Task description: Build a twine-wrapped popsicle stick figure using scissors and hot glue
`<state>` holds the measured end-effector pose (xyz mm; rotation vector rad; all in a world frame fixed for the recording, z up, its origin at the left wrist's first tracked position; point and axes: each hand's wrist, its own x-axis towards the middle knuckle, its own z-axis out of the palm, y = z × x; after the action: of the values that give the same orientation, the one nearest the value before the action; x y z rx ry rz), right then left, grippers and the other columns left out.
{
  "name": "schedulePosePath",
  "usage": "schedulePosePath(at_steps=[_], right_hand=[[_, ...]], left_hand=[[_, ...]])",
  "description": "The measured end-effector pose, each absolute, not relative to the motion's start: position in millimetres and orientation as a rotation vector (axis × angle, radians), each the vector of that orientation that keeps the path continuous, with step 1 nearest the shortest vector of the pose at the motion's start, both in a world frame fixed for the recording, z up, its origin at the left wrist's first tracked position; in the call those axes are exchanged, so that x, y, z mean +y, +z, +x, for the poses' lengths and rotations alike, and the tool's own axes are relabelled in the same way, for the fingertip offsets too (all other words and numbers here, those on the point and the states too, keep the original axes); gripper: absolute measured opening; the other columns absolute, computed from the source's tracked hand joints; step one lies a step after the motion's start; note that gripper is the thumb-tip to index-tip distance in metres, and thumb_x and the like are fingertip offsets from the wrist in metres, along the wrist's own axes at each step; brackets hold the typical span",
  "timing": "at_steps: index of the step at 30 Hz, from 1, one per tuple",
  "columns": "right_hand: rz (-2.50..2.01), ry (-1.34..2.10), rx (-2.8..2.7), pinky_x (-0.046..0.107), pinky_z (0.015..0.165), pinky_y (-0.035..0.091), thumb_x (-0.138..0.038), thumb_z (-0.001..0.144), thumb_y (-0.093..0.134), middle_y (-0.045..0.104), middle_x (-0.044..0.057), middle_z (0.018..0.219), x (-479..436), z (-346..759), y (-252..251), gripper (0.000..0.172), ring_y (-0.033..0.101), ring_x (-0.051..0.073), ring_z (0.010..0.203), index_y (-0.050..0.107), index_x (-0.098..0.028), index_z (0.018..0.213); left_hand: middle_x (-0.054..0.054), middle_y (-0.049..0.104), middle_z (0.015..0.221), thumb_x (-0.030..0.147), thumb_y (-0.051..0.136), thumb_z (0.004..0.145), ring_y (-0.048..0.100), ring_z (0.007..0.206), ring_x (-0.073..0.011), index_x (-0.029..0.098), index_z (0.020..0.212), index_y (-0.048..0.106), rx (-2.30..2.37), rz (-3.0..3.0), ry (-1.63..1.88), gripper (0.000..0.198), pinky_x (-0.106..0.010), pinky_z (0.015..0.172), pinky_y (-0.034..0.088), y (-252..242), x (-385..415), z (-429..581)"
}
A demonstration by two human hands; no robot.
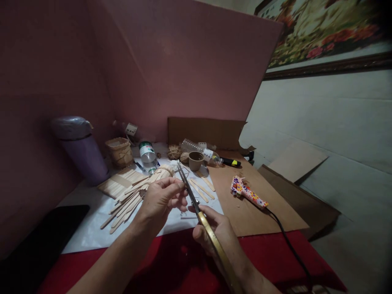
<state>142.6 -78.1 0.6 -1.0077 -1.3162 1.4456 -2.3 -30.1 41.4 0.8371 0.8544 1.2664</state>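
Note:
My right hand (221, 230) grips scissors (203, 220) with gold-coloured handles, their dark blades pointing away from me and up. Close against the left side of the blades is my left hand (162, 198), thumb and forefinger pinched together; what sits between them is too small to make out. Behind and left of that hand lies a fanned pile of wooden craft sticks (122, 212) on white paper (88, 234). A few loose sticks (199, 190) rest to the right of the blades, near a small brown cup (196, 161).
A patterned glue gun (248, 192) with a black cord lies on cardboard (260, 216) at right. Further back are clear plastic bottles (148, 157), twine balls (174, 152), a utility knife (231, 162) and a woven pot (120, 152). A purple tumbler (82, 155) stands left.

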Motion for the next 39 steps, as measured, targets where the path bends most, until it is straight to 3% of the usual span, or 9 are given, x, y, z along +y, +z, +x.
schedulePosePath(at_steps=[8, 15, 26, 34, 39], right_hand=[[-1.019, 1.362, -1.362, 0.019, 0.042, 0.023, -0.073, 0.053, 0.071, 0.037, -0.007, 0.057, -76, 142, -5, 0.072, 0.027, 0.006, 0.049, 0.058, -0.013, 0.091], [-1.034, 1.385, -1.506, 0.019, 0.038, 0.022, -0.077, 0.07, 0.053, 0.037, -0.007, 0.059, -76, 150, -1, 0.07, 0.026, 0.006, 0.045, 0.056, -0.015, 0.103], [-1.003, 1.357, -1.389, 0.02, 0.043, 0.024, -0.07, 0.058, 0.071, 0.037, -0.007, 0.056, -75, 146, -6, 0.064, 0.027, 0.007, 0.049, 0.061, -0.015, 0.09], [-0.943, 1.38, -1.287, 0.02, 0.048, 0.034, -0.063, 0.057, 0.077, 0.047, -0.003, 0.064, -78, 141, -6, 0.062, 0.038, 0.01, 0.057, 0.064, -0.015, 0.094], [-0.942, 1.388, -1.258, 0.019, 0.047, 0.033, -0.06, 0.055, 0.079, 0.042, -0.005, 0.061, -80, 139, -1, 0.061, 0.035, 0.008, 0.055, 0.063, -0.014, 0.091]], left_hand=[[-0.002, 0.062, 0.053, 0.024, 0.078, 0.06, 0.055, 0.04, -0.0096, 0.011, 0.063, 0.061, 0.852, 0.88, 1.267, 0.022, -0.019, 0.036, 0.045, 39, -27, -4], [-0.001, 0.06, 0.053, 0.025, 0.077, 0.062, 0.053, 0.038, -0.0091, 0.011, 0.062, 0.06, 0.84, 0.933, 1.2, 0.022, -0.019, 0.035, 0.043, 38, -25, -7], [-0.001, 0.06, 0.053, 0.024, 0.077, 0.062, 0.053, 0.038, -0.0088, 0.011, 0.061, 0.06, 0.853, 0.939, 1.205, 0.021, -0.019, 0.035, 0.043, 38, -27, -5], [-0.001, 0.06, 0.053, 0.024, 0.077, 0.062, 0.053, 0.039, -0.0087, 0.011, 0.063, 0.06, 0.858, 0.911, 1.202, 0.021, -0.018, 0.035, 0.043, 38, -26, -5], [-0.001, 0.06, 0.052, 0.024, 0.077, 0.062, 0.052, 0.038, -0.0083, 0.011, 0.063, 0.059, 0.845, 0.904, 1.209, 0.023, -0.018, 0.036, 0.042, 38, -26, -5]])
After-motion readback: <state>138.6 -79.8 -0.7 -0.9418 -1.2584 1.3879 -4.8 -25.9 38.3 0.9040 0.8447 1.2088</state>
